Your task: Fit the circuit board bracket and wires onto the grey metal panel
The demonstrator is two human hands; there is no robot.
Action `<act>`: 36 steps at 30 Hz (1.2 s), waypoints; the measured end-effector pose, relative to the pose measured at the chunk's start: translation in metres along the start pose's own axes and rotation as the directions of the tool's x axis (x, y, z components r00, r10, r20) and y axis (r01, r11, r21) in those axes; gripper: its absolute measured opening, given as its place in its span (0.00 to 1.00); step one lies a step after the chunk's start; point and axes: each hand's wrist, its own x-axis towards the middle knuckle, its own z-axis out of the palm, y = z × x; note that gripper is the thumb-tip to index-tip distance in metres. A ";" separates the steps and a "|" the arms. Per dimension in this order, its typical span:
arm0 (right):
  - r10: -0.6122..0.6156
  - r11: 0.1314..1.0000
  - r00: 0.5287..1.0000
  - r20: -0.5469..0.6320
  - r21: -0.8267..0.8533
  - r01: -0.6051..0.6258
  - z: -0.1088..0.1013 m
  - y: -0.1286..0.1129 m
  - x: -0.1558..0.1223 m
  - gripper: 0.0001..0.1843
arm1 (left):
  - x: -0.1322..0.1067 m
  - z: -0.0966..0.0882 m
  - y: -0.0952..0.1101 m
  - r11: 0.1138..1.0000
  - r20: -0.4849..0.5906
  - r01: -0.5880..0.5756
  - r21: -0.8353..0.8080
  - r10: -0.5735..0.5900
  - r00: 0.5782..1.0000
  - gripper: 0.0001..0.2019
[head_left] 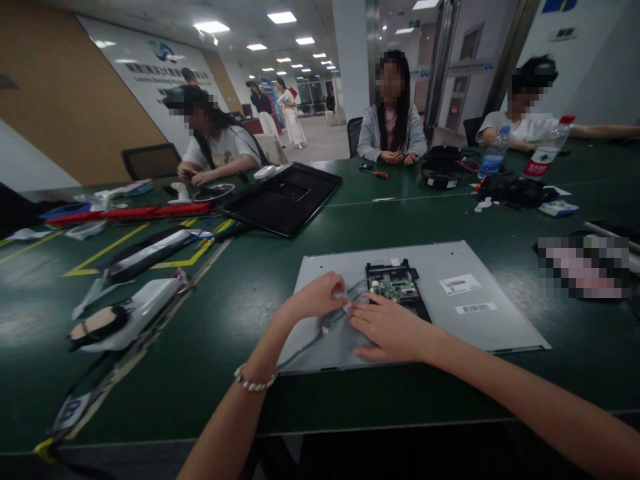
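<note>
A flat grey display panel lies back side up on the table before me, with two white labels on it. A green circuit board in a black frame sits at its middle. Grey cables run from the board's left side across the panel. My left hand is closed in a pinch on a small whitish strip, which looks like tape by the cables. Over the panel's lower middle, my right hand has its fingers stretched out, the fingertips beside the strip and cables.
A black monitor shell lies beyond the panel. On the left are a white device with a black strap and red-edged items. A screwdriver, bottles, black cables and a phone lie farther off. Three people sit around the table.
</note>
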 end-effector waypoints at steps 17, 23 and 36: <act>0.505 0.845 0.862 -0.048 0.229 -0.483 -0.041 0.013 -0.115 0.27 | -0.025 0.012 0.051 0.927 -0.124 0.249 0.280 -0.222 0.967 0.20; 0.837 0.547 0.527 -0.149 0.253 -0.798 -0.033 0.087 -0.228 0.33 | -0.052 0.016 0.071 0.945 -0.346 0.299 0.131 -0.239 0.907 0.27; 0.733 0.675 0.680 -0.009 -0.116 -0.729 -0.001 0.091 -0.247 0.32 | -0.122 0.061 0.034 0.852 -0.615 0.424 -0.307 -0.517 0.595 0.26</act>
